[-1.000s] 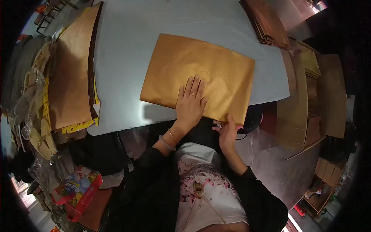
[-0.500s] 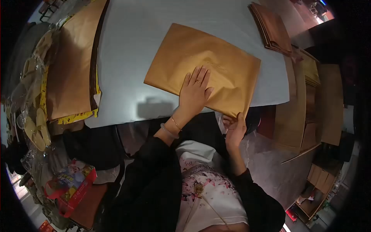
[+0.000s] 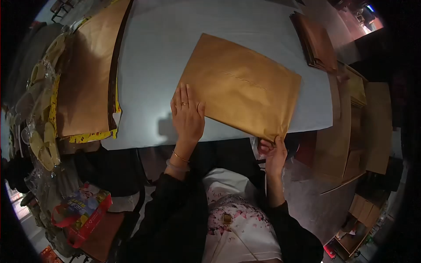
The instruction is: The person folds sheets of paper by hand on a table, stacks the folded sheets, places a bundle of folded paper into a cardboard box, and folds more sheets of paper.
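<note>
A folded golden-brown sheet [image 3: 245, 83], like kraft paper, lies at an angle on the pale table, a faint crease across its middle. Flat on its near left corner rests my left hand [image 3: 187, 114], fingers stretched out and close together, with a ring on one finger. My right hand [image 3: 274, 153] pinches the sheet's near right corner at the table's front edge, thumb on top and the other fingers curled below.
A stack of large brown sheets [image 3: 90, 79] with yellow material under it covers the table's left side. Folded brown pieces [image 3: 318, 41] lie at the far right. Cardboard boxes [image 3: 333, 149] stand right of the table [image 3: 149, 96]. A red bag [image 3: 87, 215] sits at lower left.
My left hand has slid left from the sheet's middle to its near left corner. The bulge in the sheet has flattened. My right hand keeps its pinch on the corner.
</note>
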`<move>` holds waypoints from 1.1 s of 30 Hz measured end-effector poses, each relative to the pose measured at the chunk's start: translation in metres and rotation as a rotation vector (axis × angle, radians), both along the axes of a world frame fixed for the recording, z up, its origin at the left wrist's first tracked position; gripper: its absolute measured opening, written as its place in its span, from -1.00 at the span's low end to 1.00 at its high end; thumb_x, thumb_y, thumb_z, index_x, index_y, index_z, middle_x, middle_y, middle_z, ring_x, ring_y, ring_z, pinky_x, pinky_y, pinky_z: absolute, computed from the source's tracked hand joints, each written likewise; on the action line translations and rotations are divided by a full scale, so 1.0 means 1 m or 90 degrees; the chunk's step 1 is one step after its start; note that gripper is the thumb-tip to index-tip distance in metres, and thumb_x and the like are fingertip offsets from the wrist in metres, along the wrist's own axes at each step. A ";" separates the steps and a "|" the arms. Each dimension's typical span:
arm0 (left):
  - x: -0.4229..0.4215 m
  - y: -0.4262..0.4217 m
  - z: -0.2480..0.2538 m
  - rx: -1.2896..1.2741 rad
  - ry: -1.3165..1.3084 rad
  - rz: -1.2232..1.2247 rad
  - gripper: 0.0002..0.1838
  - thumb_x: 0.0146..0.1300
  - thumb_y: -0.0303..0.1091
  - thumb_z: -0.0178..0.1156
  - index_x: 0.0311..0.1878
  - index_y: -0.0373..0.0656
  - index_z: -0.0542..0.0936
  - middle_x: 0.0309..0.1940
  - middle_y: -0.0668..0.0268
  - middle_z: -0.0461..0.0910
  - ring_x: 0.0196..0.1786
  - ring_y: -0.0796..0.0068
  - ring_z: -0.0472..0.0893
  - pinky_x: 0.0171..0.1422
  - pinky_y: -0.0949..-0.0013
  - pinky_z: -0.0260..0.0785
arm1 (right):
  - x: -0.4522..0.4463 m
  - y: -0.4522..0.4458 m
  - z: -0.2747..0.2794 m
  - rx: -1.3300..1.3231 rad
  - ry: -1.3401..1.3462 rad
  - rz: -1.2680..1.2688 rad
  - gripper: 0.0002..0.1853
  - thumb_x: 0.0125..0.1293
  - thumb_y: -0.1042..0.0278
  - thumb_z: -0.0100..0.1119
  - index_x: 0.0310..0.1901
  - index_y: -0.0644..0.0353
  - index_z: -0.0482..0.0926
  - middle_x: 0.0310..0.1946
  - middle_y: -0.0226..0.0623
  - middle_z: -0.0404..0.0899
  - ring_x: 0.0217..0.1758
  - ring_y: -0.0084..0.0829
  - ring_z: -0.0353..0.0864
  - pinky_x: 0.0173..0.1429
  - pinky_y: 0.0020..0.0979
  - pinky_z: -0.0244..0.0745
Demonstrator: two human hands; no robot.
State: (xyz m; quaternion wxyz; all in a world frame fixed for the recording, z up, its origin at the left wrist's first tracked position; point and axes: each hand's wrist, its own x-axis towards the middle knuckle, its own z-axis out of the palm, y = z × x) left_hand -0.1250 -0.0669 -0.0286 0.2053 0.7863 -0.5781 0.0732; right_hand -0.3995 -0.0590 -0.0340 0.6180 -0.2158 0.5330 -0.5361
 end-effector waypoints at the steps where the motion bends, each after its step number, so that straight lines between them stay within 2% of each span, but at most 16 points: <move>1: -0.002 0.000 -0.001 0.010 0.009 0.021 -0.37 0.36 -0.09 -0.05 0.35 -0.34 0.19 0.38 0.06 0.16 0.40 0.12 0.17 0.44 0.14 -0.06 | -0.001 0.000 0.000 -0.002 0.011 0.023 -0.70 0.42 0.19 -0.02 -0.01 0.24 0.45 -0.25 -0.26 0.60 -0.33 -0.39 0.65 -0.36 -0.51 0.50; 6: -0.001 -0.002 -0.002 0.002 0.013 0.020 -0.36 0.35 -0.09 -0.03 0.35 -0.35 0.18 0.37 0.03 0.15 0.40 0.09 0.17 0.44 0.12 -0.05 | -0.006 -0.001 0.001 0.000 0.019 0.048 -0.69 0.41 0.20 0.00 0.02 0.26 0.45 -0.21 -0.26 0.60 -0.26 -0.36 0.66 -0.31 -0.49 0.54; 8: -0.002 0.000 -0.002 0.003 0.023 0.018 -0.36 0.34 -0.10 -0.02 0.35 -0.35 0.18 0.37 0.02 0.15 0.40 0.08 0.17 0.44 0.11 -0.05 | -0.009 0.000 -0.001 0.021 0.002 0.058 -0.60 0.40 0.20 0.01 0.17 0.24 0.38 -0.17 -0.30 0.59 -0.30 -0.38 0.67 -0.32 -0.49 0.53; 12: -0.008 0.002 0.008 -0.029 0.036 0.034 -0.34 0.32 -0.11 0.01 0.35 -0.35 0.17 0.38 0.00 0.13 0.41 0.03 0.14 0.44 0.10 -0.07 | -0.009 0.001 -0.002 -0.001 0.010 0.068 -0.62 0.40 0.17 0.02 0.13 0.23 0.41 -0.16 -0.33 0.59 -0.24 -0.41 0.65 -0.24 -0.46 0.53; 14: -0.026 0.004 0.021 -0.048 0.053 0.059 -0.34 0.32 -0.12 0.01 0.36 -0.35 0.16 0.38 -0.01 0.12 0.41 0.03 0.12 0.44 0.09 -0.08 | -0.009 0.003 -0.005 -0.034 -0.024 0.066 -0.64 0.41 0.14 0.01 0.10 0.20 0.43 -0.15 -0.35 0.58 -0.16 -0.45 0.61 -0.14 -0.45 0.51; 16: -0.052 0.008 0.030 0.025 0.116 -0.070 -0.33 0.32 -0.12 -0.01 0.37 -0.33 0.14 0.39 0.03 0.11 0.45 0.08 0.07 0.45 0.10 -0.09 | -0.003 0.004 -0.001 -0.029 -0.033 0.046 -0.65 0.41 0.14 0.00 0.08 0.20 0.43 -0.14 -0.35 0.58 -0.13 -0.48 0.60 -0.10 -0.44 0.50; 21: -0.077 0.006 -0.001 0.083 0.095 -0.085 -0.34 0.35 -0.06 -0.09 0.41 -0.23 0.10 0.44 0.16 0.03 0.48 0.22 0.03 0.47 0.15 -0.11 | 0.013 0.008 0.011 -0.014 -0.053 -0.028 -0.64 0.44 0.15 -0.05 0.09 0.24 0.42 -0.05 -0.33 0.54 -0.01 -0.48 0.54 0.07 -0.38 0.45; 23: -0.076 0.006 -0.002 0.079 0.073 -0.086 -0.32 0.35 -0.02 -0.10 0.42 -0.21 0.09 0.46 0.18 -0.01 0.48 0.22 0.02 0.48 0.18 -0.13 | 0.027 0.009 0.022 -0.128 -0.041 -0.098 -0.61 0.46 0.18 -0.09 0.15 0.30 0.37 0.07 -0.27 0.46 0.12 -0.42 0.46 0.23 -0.33 0.35; 27: -0.075 0.006 0.001 0.065 0.120 -0.100 -0.29 0.34 0.03 -0.11 0.42 -0.23 0.10 0.46 0.16 -0.01 0.48 0.23 0.01 0.48 0.19 -0.14 | 0.043 0.002 0.032 -0.213 -0.008 -0.115 -0.57 0.47 0.21 -0.13 0.22 0.33 0.29 0.14 -0.23 0.40 0.18 -0.38 0.39 0.31 -0.33 0.25; 30: -0.076 0.005 -0.001 0.068 0.112 -0.095 -0.30 0.34 0.02 -0.12 0.41 -0.25 0.11 0.45 0.14 0.00 0.48 0.22 0.01 0.48 0.18 -0.14 | 0.072 -0.009 0.052 -0.311 0.039 -0.086 -0.56 0.49 0.28 -0.21 0.29 0.36 0.22 0.23 -0.18 0.34 0.22 -0.36 0.37 0.32 -0.33 0.23; 32: -0.076 0.005 -0.001 0.063 0.098 -0.093 -0.30 0.35 0.01 -0.12 0.41 -0.26 0.11 0.45 0.13 0.00 0.48 0.21 0.01 0.48 0.18 -0.13 | 0.102 -0.017 0.067 -0.488 0.324 0.016 -0.55 0.48 0.37 -0.27 0.32 0.40 0.18 0.32 -0.10 0.23 0.29 -0.33 0.31 0.35 -0.31 0.18; 33: -0.075 0.004 0.000 0.077 0.125 -0.096 -0.31 0.36 -0.01 -0.14 0.42 -0.25 0.09 0.46 0.13 -0.01 0.49 0.23 -0.01 0.48 0.17 -0.14 | 0.115 -0.021 0.080 -0.507 0.369 0.102 -0.54 0.45 0.41 -0.27 0.32 0.42 0.18 0.34 -0.03 0.20 0.33 -0.28 0.28 0.38 -0.28 0.14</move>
